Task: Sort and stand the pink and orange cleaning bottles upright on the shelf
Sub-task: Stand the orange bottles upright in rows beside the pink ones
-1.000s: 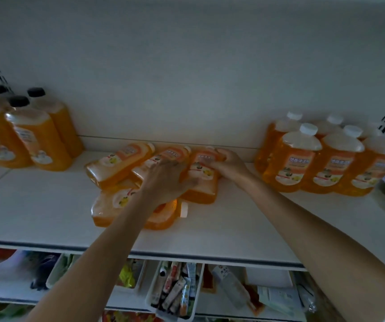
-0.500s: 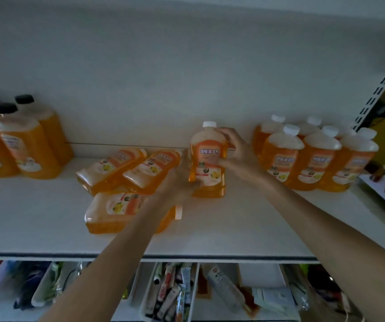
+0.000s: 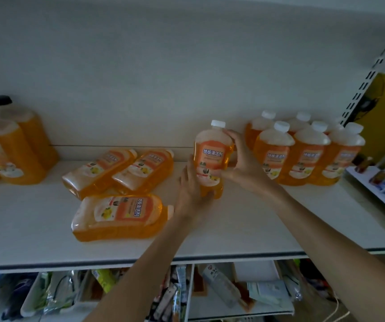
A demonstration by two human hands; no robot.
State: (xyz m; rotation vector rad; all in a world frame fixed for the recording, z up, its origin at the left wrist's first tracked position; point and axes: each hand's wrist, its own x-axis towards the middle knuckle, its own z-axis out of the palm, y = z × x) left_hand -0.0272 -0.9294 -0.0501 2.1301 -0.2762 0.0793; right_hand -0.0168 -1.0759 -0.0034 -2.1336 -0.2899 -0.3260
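Several packets and tubes (image 3: 170, 296) lie jumbled in trays on the lower level nearest us, under the front edge of the white shelf (image 3: 245, 231). Our two bare forearms reach up over that edge. On the shelf board, closest to us, one orange bottle (image 3: 117, 217) lies flat on its side with its label facing up and its white cap pointing right, near our left wrist. Just past it, our left hand (image 3: 190, 189) curls round the lower part of the held bottle (image 3: 211, 159), with the fingers against its left side and the thumb at its base. Our right hand (image 3: 242, 163) wraps the bottle's right side and shoulder, with the fingertips up by the neck. This orange, white-capped bottle stands upright between our hands with its label towards us. We cannot tell whether its base rests on the shelf or hangs just above it. To the left, a little farther back, two fallen bottles (image 3: 119, 173) lie side by side and touching, slanted with their caps towards the back right. At the right rear, just beside our right hand, a cluster of upright white-capped bottles (image 3: 303, 154) stands packed together in rows. At the far left, larger black-capped orange bottles (image 3: 12, 147) stand against the pale back panel (image 3: 163, 77). A slotted metal upright (image 3: 368, 82) rises at the right end.
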